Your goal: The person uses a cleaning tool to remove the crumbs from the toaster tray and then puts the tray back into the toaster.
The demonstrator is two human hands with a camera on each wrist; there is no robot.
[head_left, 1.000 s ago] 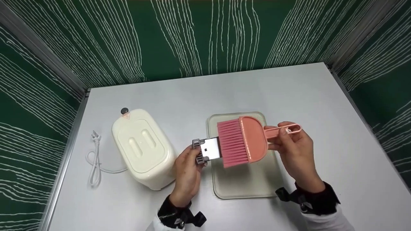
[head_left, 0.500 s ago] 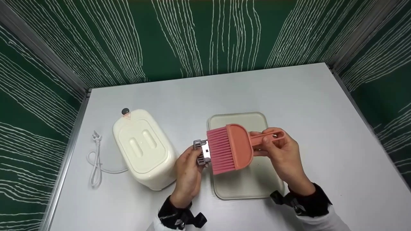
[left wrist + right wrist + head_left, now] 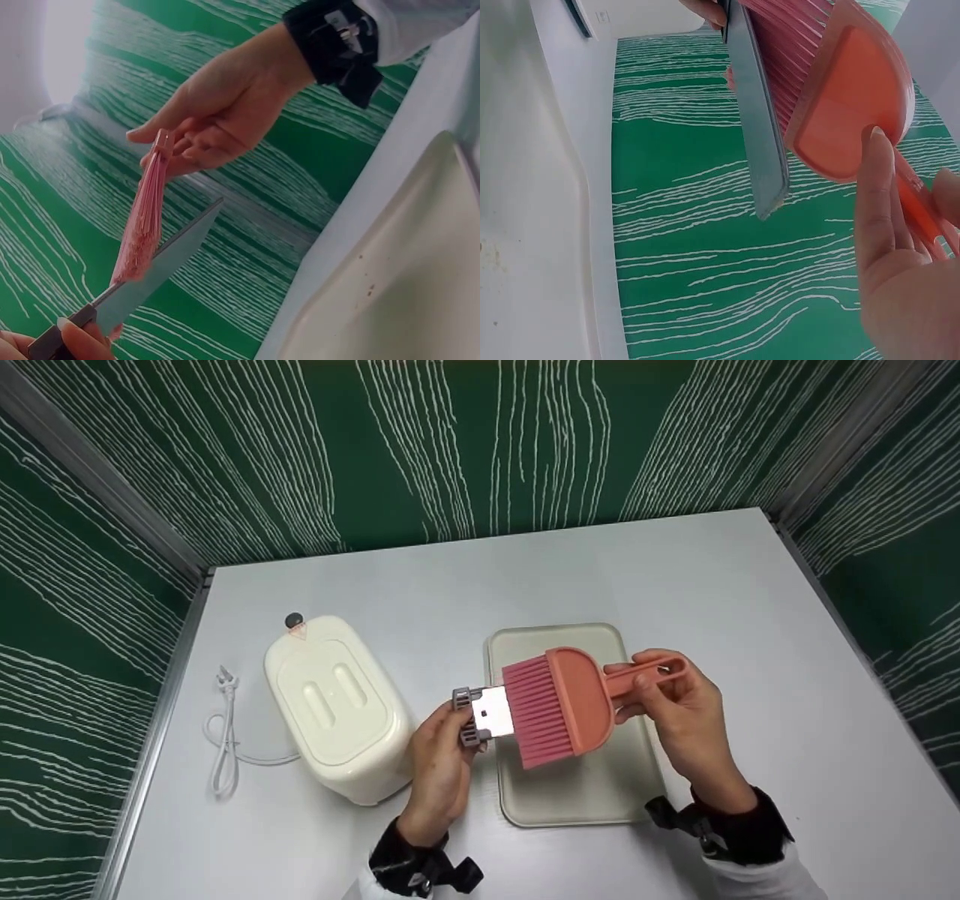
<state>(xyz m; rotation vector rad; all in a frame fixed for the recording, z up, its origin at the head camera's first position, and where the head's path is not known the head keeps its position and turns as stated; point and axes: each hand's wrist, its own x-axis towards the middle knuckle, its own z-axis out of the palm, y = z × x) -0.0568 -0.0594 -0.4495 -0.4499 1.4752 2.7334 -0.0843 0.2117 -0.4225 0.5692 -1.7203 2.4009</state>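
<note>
- Gripping the brush (image 3: pixel 581 701) by its handle, my right hand (image 3: pixel 686 712) is closed firmly, thumb on top and fingers beneath, with no slack that I can see.
- With my left hand (image 3: pixel 439 769) I pinch the grey slotted end (image 3: pixel 466 717) of the metal plate (image 3: pixel 493 711), thumb above, leaving the flat part free.
- I judge the step in hand to be brushing the plate. Light, even strokes from my left thumb out toward the free end should suit it best; pressing hard could splay the bristles (image 3: pixel 536 711) or twist the plate in my pinch.
- Keeping my left wrist steady and the plate above the tray (image 3: pixel 562 812) seems wise, so that anything loosened drops there. Some small brown crumbs (image 3: pixel 370 290) already lie in it.
- The brush head sits between my hands, reaching left from my right fingers, its bristles across the plate. Both wrist views show pink tips poking past the plate's edge.
- The plate runs rightward from my left fingers. From above, the bristles hide its far end; the left wrist view shows that end sticking out past them.
- The cream appliance (image 3: pixel 330 705) stands just beside my left hand.
</note>
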